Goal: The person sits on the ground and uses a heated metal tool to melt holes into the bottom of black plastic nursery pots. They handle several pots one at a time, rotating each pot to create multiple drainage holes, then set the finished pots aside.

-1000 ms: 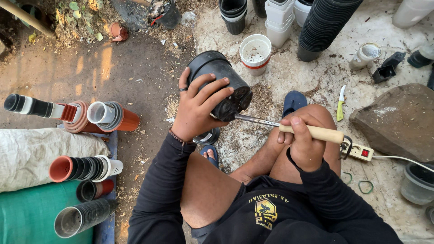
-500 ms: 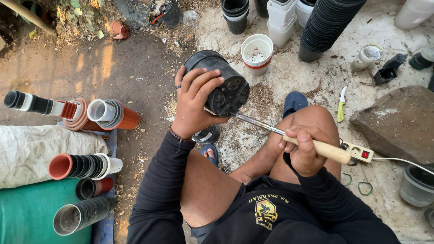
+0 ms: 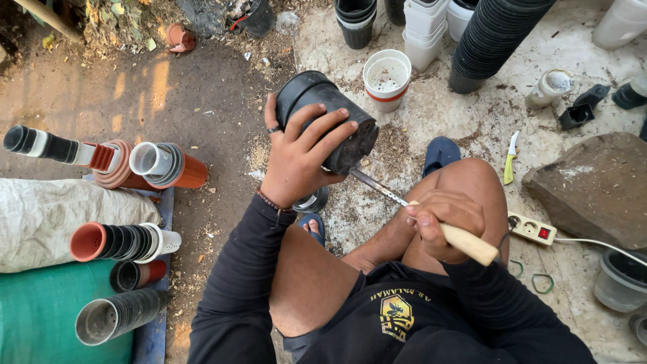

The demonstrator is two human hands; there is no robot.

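Observation:
My left hand (image 3: 296,158) grips a black plastic pot (image 3: 317,108), held on its side above the ground with its base turned toward me. My right hand (image 3: 445,219) is closed around the pale wooden handle of a long metal tool (image 3: 381,189). The tool's tip touches the base of the pot. My right hand rests on my bent right knee. A ring sits on a left finger and a bracelet on the left wrist.
A white pot (image 3: 386,77) stands just beyond the black one. Tall stacks of black pots (image 3: 492,40) rise at the back. A yellow-handled knife (image 3: 510,158), a flat rock (image 3: 593,189) and a power strip (image 3: 532,229) lie right. Stacked pots (image 3: 121,243) lie left on sacks.
My left hand turned the black pot and lifted it slightly up and left. The tool's tip, which lay beside the pot, now meets its base, and my right hand tilted the handle down.

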